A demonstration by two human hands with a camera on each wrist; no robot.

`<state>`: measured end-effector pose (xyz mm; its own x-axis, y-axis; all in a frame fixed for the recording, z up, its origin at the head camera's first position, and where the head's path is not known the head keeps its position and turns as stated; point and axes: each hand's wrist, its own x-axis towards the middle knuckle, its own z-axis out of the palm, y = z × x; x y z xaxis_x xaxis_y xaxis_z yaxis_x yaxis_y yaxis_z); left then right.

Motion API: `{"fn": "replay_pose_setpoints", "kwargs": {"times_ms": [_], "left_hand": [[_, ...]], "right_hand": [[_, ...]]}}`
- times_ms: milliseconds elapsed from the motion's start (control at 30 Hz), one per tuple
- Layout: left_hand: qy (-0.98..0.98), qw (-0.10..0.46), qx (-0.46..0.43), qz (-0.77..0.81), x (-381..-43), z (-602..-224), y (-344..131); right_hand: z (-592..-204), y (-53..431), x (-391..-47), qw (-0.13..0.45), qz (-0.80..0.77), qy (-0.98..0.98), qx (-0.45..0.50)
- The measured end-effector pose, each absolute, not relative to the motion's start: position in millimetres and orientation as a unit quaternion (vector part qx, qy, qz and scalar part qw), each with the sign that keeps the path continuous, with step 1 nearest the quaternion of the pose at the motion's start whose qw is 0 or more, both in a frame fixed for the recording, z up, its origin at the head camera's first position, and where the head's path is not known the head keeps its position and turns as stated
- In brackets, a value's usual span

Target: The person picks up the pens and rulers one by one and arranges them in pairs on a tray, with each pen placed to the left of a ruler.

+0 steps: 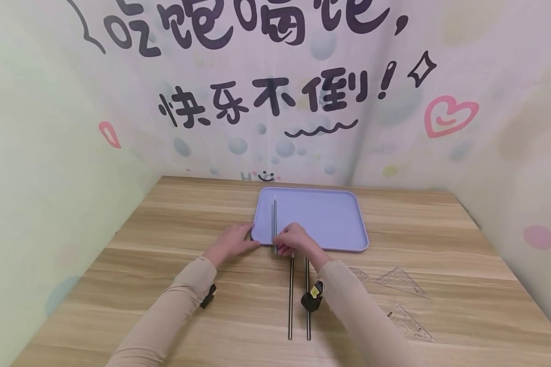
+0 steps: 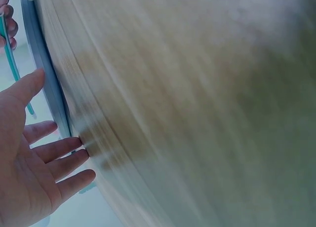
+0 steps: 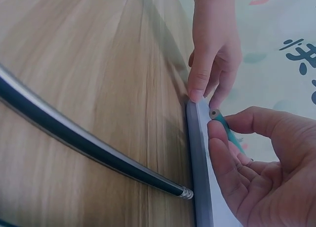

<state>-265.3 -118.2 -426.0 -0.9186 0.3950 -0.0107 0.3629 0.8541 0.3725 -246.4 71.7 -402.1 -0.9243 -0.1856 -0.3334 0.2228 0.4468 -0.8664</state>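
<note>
A lilac tray [image 1: 323,219] lies at the back of the table. My right hand [image 1: 297,240] pinches the near end of a green pencil [image 1: 275,216] between thumb and fingers, over the tray's left part. In the right wrist view the held pencil's flat end [image 3: 214,113] shows a dark core. My left hand [image 1: 233,242] is at the tray's front left corner with its fingers extended. Its thumb [image 3: 196,93] touches the tray rim [image 3: 200,153]. Two dark striped pencils [image 1: 291,306] lie side by side in front of the tray, pointing toward it.
To the right lie two clear set squares [image 1: 405,283] and a clear protractor [image 1: 359,274], partly behind the right sleeve. A printed cloth [image 1: 266,148] hangs behind the table. Each wrist carries a black camera [image 1: 311,300].
</note>
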Motion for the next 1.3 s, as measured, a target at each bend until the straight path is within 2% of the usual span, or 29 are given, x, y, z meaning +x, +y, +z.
{"fn": "replay_pose_setpoints", "kwargs": {"times_ms": [1300], "left_hand": [[0.965,0.041,0.194,0.169,-265,-426,-119]], "right_hand": [[-399,65,-262,0.191,-0.521,0.832,0.013]]}}
